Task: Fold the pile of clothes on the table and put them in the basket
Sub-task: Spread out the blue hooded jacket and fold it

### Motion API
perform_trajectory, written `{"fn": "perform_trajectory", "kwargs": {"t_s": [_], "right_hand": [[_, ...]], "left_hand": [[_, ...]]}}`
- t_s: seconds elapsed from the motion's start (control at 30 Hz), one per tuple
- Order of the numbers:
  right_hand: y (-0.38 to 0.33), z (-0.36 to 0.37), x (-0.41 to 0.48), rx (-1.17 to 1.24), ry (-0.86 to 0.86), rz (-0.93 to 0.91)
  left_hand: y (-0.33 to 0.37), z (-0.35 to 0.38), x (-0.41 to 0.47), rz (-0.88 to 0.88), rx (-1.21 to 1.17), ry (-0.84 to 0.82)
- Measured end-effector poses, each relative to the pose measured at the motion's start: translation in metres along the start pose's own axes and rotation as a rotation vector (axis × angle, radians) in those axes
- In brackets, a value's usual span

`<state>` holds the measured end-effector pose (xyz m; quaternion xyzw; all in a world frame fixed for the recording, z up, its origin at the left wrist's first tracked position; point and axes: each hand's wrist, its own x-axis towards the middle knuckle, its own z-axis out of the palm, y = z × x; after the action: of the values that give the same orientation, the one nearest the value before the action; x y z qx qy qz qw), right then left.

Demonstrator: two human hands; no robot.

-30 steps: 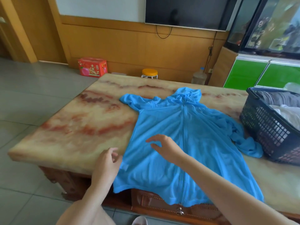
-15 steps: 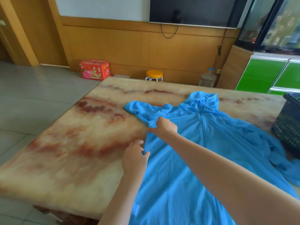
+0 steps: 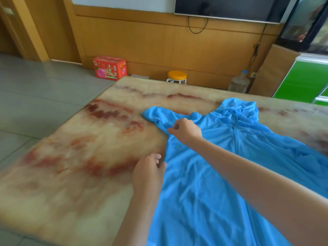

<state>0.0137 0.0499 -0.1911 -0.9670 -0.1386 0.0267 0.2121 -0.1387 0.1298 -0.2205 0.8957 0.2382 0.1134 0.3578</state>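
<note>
lying flat, the blue jacket [image 3: 204, 192] bunches under the right grip [image 3: 184, 130].

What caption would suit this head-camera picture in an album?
Right hand pinches the blue hooded jacket at a shoulder, left hand at its side edge, on a marbled table.

We see a wood-panelled wall [image 3: 159, 47] at the back, white above, with a dark TV [image 3: 230, 6] mounted on it and a cable hanging under it. Grey tiled floor [image 3: 35, 96] on the left. Along the wall we log a red carton [image 3: 110, 68], an orange-topped stool [image 3: 177, 75] and a water jug [image 3: 238, 84]. Green cabinet [image 3: 301, 80] on the right. Marble-patterned table [image 3: 71, 166] in front.
</note>
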Motion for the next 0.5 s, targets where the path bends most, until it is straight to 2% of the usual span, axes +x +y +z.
{"fn": "perform_trajectory", "kwargs": {"t_s": [0.1,0.27,0.4,0.5], "right_hand": [[0.006,-0.022,0.034,0.074,0.056,0.023],[0.016,-0.024,0.065,-0.135,-0.175,0.031],[0.012,-0.017,0.079,-0.092,-0.206,0.021],[-0.009,-0.020,0.095,0.115,-0.159,-0.020]], "left_hand": [[0.008,0.007,0.002,0.153,0.096,0.014],[0.017,0.022,0.004,0.386,0.326,-0.251],[0.014,0.031,0.003,0.345,0.337,-0.346],[0.014,0.032,0.004,0.326,0.305,-0.324]]}}
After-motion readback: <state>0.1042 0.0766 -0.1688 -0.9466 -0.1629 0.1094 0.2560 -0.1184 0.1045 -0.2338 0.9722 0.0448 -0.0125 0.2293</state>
